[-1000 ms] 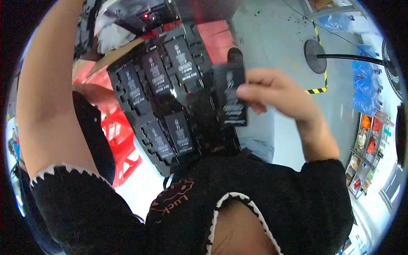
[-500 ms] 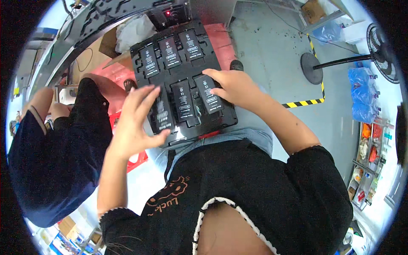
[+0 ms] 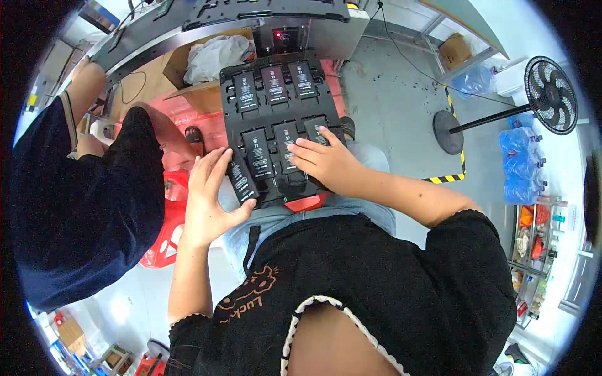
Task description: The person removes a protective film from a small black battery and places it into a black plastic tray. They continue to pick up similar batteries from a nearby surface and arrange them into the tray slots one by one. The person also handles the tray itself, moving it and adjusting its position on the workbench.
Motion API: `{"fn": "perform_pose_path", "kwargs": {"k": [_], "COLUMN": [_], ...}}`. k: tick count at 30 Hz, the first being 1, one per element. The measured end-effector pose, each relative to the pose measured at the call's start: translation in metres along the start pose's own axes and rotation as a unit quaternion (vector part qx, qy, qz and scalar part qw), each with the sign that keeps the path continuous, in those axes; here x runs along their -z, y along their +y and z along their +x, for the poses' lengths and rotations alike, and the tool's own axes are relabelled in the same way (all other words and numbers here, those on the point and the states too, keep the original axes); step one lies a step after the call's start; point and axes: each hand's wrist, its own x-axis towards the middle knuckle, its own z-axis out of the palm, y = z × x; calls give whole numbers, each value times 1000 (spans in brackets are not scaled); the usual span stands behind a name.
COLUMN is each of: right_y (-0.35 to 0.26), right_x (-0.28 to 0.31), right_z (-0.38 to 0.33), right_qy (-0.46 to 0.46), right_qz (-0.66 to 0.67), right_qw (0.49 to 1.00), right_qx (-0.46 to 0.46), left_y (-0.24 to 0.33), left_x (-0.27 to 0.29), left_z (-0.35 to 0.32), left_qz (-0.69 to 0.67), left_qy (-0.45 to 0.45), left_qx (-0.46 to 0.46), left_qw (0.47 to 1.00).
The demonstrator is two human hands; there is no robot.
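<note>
Pack (image 3: 241, 175), black and tilted, is clamped by its ends between thumb and fingers of the left hand (image 3: 208, 203), at the left edge of the black tray (image 3: 254, 120). Right hand (image 3: 332, 166) lies over the middle pack (image 3: 286, 136) and the right pack (image 3: 315, 126) of the near row, and whether it grips either I cannot tell. If the left hand loosens, its pack could fall outside the tray, and uneven pressing by the right hand could tip everything.

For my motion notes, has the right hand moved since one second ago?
Yes: the right hand has moved left, away from the round fan base, over the tray.
</note>
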Motion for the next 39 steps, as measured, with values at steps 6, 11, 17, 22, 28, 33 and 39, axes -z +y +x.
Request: {"fn": "perform_pose_path", "kwargs": {"k": [6, 11, 17, 22, 28, 33, 39], "right_y": [-6, 24, 195, 181, -15, -84, -79], "right_x": [8, 23, 87, 108, 104, 18, 32], "right_z": [-29, -11, 47, 76, 58, 80, 77], "right_qy": [50, 26, 131, 9, -32, -95, -58], "right_qz": [75, 115, -246, -217, 131, 217, 266], "right_qw": [980, 982, 932, 962, 987, 968, 959], "right_qx": [-177, -148, -233, -168, -91, -76, -76], "left_y": [6, 7, 2, -8, -18, -9, -54], "left_x": [-19, -41, -56, -56, -9, 13, -31], "left_z": [12, 35, 33, 26, 15, 57, 98], "left_qz": [20, 37, 50, 9, -45, -4, 139], "left_qy": [-38, -64, -87, -67, 170, 158, 31], "left_qx": [-38, -75, -93, -88, -18, -28, -56], "left_qw": [998, 994, 991, 994, 984, 987, 988]}}
